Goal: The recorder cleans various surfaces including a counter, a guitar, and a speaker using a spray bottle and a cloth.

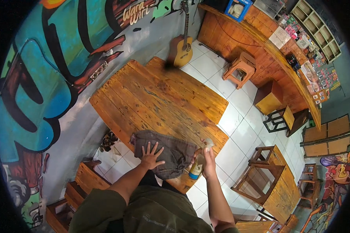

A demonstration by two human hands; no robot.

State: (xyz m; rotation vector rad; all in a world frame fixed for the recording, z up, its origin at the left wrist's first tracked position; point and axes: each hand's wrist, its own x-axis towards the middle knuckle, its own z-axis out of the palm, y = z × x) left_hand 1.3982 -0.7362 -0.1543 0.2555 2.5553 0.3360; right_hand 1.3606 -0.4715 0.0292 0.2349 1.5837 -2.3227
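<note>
A dark grey-brown cloth, which looks like a bunched or folded garment, lies at the near edge of the wooden table. My left hand rests flat on its left part with the fingers spread. Beside the cloth's right end, my right hand is wrapped around a bottle with a pale top and a yellow, white and blue body. The bottle looks like a spray bottle; my fingers hide part of it.
A second wooden table adjoins the far side. An acoustic guitar leans by the painted wall. Right of me are an orange plastic stool, a wooden counter and another wooden table. Wooden seating stands at my left.
</note>
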